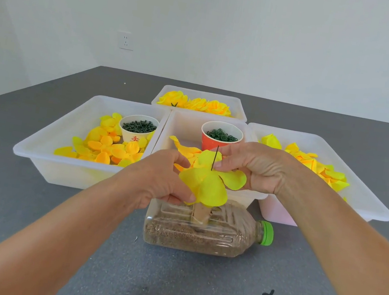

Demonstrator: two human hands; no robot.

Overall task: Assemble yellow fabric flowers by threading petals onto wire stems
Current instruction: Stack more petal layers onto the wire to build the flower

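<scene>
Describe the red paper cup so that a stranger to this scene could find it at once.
Start at the grey table, then the middle white tray of the front three. At its back stands the red cup, full of dark green rings; the left tray's cup is white.

**Blind spots**

We lose the wire [215, 157] below the petal [204, 183]; its lower run and seat are covered. Left hand [157, 179] fingertips sit under that petal, so we can't read the grip fully. Right hand [256, 168] blocks the lower red cup [220, 137] and part of the middle tray [184, 125]. Both forearms run off the bottom edge. The white cup [137, 130] print is half buried. Green bits in both cups are too small to identify.
</scene>
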